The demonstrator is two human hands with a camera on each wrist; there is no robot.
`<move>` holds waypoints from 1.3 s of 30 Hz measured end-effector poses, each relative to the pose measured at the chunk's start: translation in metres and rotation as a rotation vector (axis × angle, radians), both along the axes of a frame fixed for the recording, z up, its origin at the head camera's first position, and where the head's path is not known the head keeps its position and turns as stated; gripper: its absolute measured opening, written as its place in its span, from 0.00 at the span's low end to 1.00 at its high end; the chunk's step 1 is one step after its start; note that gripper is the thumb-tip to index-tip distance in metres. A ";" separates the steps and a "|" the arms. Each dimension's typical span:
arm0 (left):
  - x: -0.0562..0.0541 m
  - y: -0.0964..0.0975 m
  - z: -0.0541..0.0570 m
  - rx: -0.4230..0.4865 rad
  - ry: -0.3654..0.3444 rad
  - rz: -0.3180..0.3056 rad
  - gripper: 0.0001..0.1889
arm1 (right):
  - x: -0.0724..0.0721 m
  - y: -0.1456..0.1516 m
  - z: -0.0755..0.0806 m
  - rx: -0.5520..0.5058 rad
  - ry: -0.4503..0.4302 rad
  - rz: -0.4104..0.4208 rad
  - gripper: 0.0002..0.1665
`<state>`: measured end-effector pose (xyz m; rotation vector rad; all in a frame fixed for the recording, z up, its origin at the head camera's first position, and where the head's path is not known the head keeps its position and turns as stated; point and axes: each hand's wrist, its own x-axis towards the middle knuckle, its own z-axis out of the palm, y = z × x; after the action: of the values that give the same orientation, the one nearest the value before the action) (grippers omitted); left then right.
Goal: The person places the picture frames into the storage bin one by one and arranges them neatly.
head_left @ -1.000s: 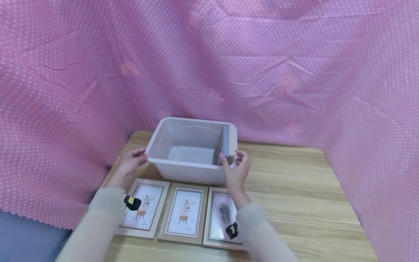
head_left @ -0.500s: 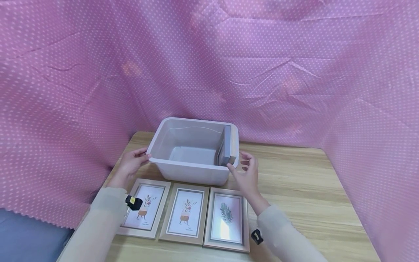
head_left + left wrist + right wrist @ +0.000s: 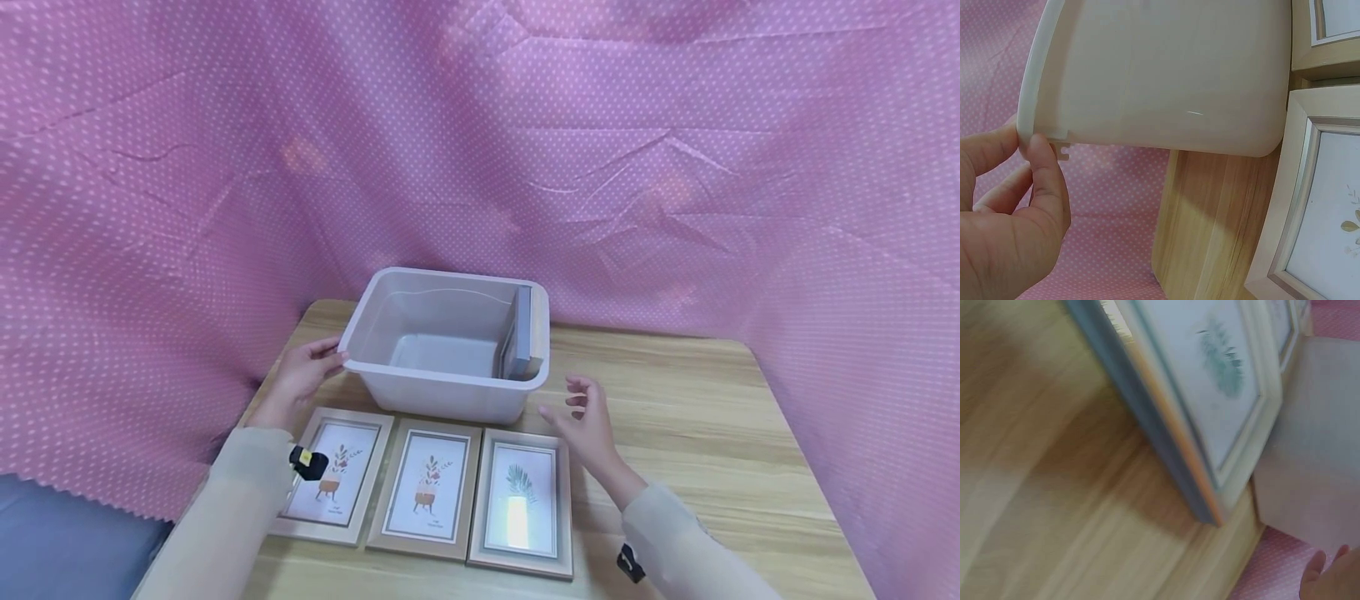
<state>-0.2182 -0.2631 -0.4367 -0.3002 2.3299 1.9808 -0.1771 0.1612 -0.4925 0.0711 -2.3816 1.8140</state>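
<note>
A pale grey plastic bin (image 3: 442, 400) stands at the back of the wooden table. At its left end my left hand (image 3: 303, 371) pinches the rim; in the left wrist view the thumb (image 3: 1047, 172) lies on the near side of the edge. My right hand (image 3: 592, 425) is off the bin, fingers loosely bent and holding nothing, beside the right picture frame (image 3: 521, 500). Two more picture frames, the middle one (image 3: 425, 492) and the left one (image 3: 348, 467), lie face up in the same row. Inside the bin, upright frames (image 3: 522, 333) lean along its right wall.
Pink dotted cloth (image 3: 480, 167) hangs behind and at both sides of the table (image 3: 675, 433). Bare wood shows on the right. Blue fabric (image 3: 67, 542) is at the lower left.
My right hand has let go of the bin's right corner and the frames there, moving right and toward me. The left hand keeps its place on the rim.
</note>
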 end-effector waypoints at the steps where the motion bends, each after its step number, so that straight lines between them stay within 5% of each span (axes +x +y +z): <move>1: 0.000 0.000 0.000 0.006 0.002 0.001 0.27 | 0.001 0.002 -0.003 0.011 -0.016 0.013 0.38; 10: 0.001 -0.001 0.000 0.002 -0.002 0.006 0.27 | 0.006 0.021 -0.024 0.153 -0.167 0.045 0.40; 17: 0.004 0.000 0.000 -0.002 0.004 0.012 0.27 | 0.007 0.033 -0.038 0.161 -0.282 0.106 0.41; 26: 0.005 0.000 0.001 0.005 0.027 0.011 0.26 | 0.015 0.040 -0.047 0.171 -0.307 0.206 0.47; 39: 0.004 0.000 0.000 0.017 0.042 0.018 0.26 | 0.010 0.043 -0.062 0.322 -0.372 0.206 0.43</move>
<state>-0.2138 -0.2626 -0.4363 -0.2816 2.3423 2.0336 -0.1676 0.2044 -0.5547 0.0149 -3.0154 1.6197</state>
